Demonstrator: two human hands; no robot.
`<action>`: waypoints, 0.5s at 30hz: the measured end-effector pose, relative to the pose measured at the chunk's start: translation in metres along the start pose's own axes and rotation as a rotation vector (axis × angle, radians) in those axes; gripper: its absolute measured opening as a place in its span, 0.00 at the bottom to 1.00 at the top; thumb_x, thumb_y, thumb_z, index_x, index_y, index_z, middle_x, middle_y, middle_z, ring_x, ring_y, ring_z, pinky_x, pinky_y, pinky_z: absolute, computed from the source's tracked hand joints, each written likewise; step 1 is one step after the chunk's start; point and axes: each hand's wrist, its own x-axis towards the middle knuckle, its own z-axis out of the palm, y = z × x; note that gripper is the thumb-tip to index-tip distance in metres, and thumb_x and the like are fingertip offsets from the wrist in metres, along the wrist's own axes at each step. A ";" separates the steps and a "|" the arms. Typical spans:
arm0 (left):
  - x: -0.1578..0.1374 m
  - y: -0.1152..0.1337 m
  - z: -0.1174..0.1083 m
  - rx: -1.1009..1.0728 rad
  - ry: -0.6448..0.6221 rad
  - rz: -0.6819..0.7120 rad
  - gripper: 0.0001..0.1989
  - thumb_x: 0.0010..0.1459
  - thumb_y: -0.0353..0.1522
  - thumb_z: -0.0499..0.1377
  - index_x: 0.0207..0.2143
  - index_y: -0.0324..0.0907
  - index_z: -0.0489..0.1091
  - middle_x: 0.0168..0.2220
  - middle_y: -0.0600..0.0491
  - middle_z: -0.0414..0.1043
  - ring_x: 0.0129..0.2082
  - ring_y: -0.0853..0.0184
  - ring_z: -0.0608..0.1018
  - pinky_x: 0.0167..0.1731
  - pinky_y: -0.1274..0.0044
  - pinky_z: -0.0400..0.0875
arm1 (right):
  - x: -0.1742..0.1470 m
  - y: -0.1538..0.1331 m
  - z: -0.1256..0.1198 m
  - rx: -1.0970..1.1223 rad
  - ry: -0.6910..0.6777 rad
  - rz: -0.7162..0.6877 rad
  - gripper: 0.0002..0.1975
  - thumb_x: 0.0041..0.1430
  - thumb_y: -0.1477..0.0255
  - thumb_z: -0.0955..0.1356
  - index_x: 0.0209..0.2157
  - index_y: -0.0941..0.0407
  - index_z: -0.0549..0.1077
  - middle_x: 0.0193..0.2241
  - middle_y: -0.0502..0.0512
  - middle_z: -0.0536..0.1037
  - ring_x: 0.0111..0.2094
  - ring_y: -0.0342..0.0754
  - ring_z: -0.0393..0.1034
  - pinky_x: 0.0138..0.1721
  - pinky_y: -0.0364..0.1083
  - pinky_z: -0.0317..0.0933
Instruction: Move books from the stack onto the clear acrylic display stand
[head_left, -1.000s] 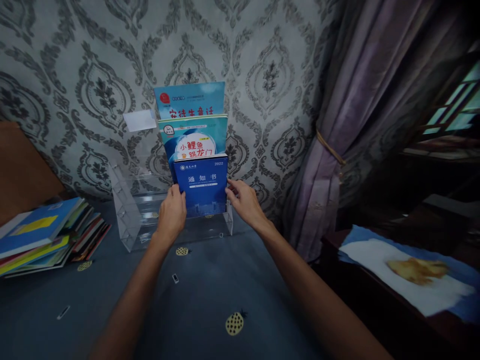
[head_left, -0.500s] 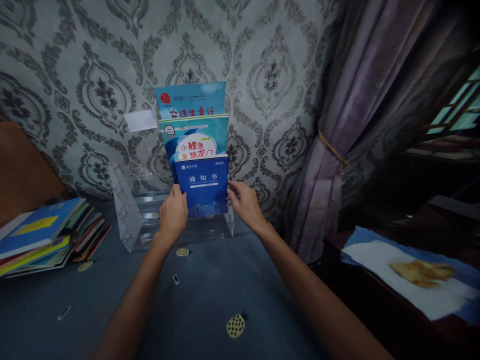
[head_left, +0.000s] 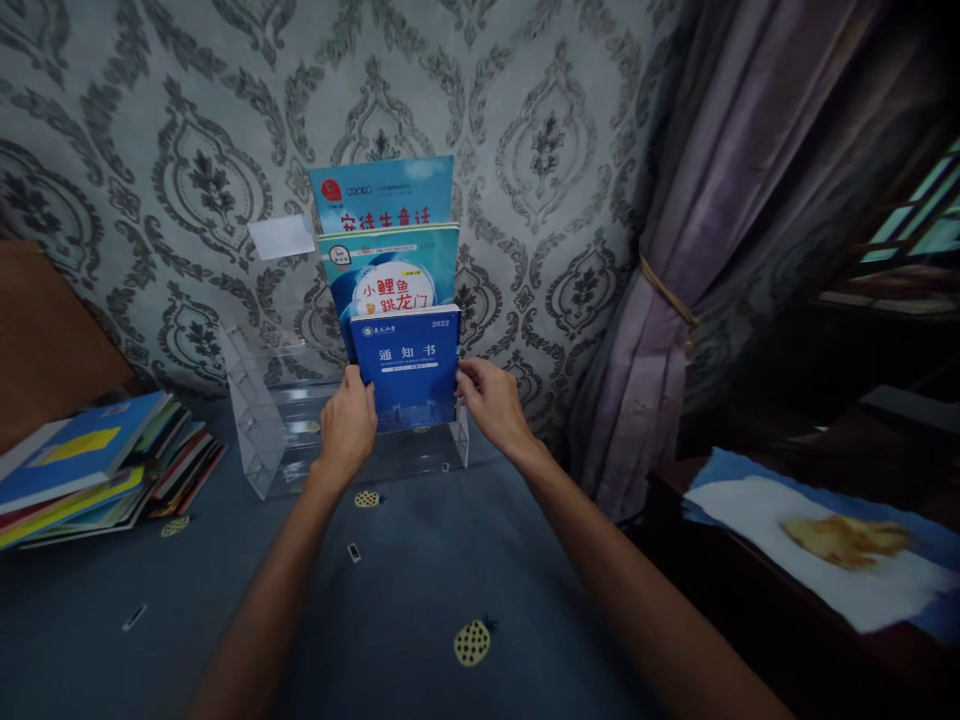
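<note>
A dark blue booklet [head_left: 409,365] stands upright in the front tier of a clear acrylic rack [head_left: 262,420] against the wall. My left hand [head_left: 346,425] grips its lower left edge and my right hand [head_left: 489,400] holds its right edge. Behind it stand two light blue books, one [head_left: 390,275] in the middle tier and one [head_left: 379,195] at the back. The left half of the rack holds no books.
A stack of several books [head_left: 90,470] lies on the dark blue cloth [head_left: 420,580] at the left. A white label [head_left: 280,237] sits at the rack's upper left. A tied purple curtain [head_left: 675,280] hangs at the right, beside a dark table with a blue-white cloth [head_left: 817,540].
The view has shifted slightly; both hands stay on the dark blue booklet, which sits a little higher in the frame than before.
</note>
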 end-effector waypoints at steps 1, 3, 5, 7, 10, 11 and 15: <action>0.000 0.001 -0.002 0.010 -0.020 -0.011 0.06 0.68 0.31 0.48 0.45 0.42 0.61 0.38 0.43 0.78 0.32 0.56 0.81 0.32 0.70 0.72 | 0.000 -0.001 -0.001 -0.002 -0.001 0.004 0.10 0.62 0.73 0.63 0.39 0.57 0.76 0.30 0.57 0.80 0.32 0.52 0.77 0.35 0.48 0.67; 0.000 0.004 -0.007 0.041 -0.082 -0.046 0.07 0.68 0.31 0.47 0.47 0.41 0.60 0.40 0.41 0.78 0.35 0.55 0.81 0.34 0.69 0.72 | 0.000 -0.002 -0.002 -0.003 -0.005 0.015 0.09 0.61 0.74 0.63 0.37 0.57 0.76 0.29 0.56 0.80 0.31 0.52 0.77 0.34 0.47 0.67; 0.000 0.007 -0.012 0.062 -0.138 -0.072 0.08 0.69 0.32 0.46 0.48 0.40 0.60 0.42 0.40 0.77 0.38 0.53 0.81 0.36 0.67 0.73 | 0.000 -0.004 -0.003 0.005 -0.007 0.024 0.08 0.61 0.74 0.64 0.36 0.56 0.76 0.29 0.55 0.80 0.30 0.51 0.77 0.33 0.46 0.66; 0.001 0.010 -0.015 0.065 -0.166 -0.077 0.09 0.69 0.32 0.46 0.48 0.39 0.60 0.44 0.39 0.77 0.40 0.52 0.81 0.37 0.67 0.73 | 0.000 -0.005 -0.004 0.011 -0.009 0.028 0.08 0.61 0.74 0.64 0.36 0.56 0.76 0.29 0.55 0.80 0.29 0.50 0.77 0.33 0.46 0.66; 0.001 0.011 -0.017 0.058 -0.176 -0.076 0.09 0.69 0.31 0.46 0.48 0.38 0.60 0.45 0.38 0.77 0.41 0.52 0.81 0.39 0.66 0.73 | 0.000 -0.006 -0.005 0.006 -0.011 0.034 0.08 0.61 0.74 0.64 0.35 0.56 0.76 0.28 0.55 0.80 0.29 0.50 0.77 0.33 0.46 0.66; 0.001 0.011 -0.018 0.054 -0.176 -0.076 0.09 0.69 0.31 0.47 0.48 0.38 0.60 0.45 0.38 0.76 0.41 0.52 0.81 0.39 0.66 0.73 | 0.000 -0.006 -0.006 0.003 -0.011 0.037 0.08 0.61 0.74 0.64 0.35 0.56 0.76 0.28 0.55 0.80 0.29 0.50 0.77 0.33 0.46 0.66; 0.000 0.009 -0.018 0.016 -0.162 -0.054 0.08 0.68 0.31 0.47 0.48 0.39 0.59 0.45 0.38 0.76 0.41 0.51 0.81 0.39 0.65 0.73 | 0.001 -0.007 -0.007 -0.005 -0.017 0.036 0.08 0.61 0.74 0.64 0.34 0.56 0.76 0.27 0.54 0.80 0.30 0.50 0.76 0.33 0.46 0.66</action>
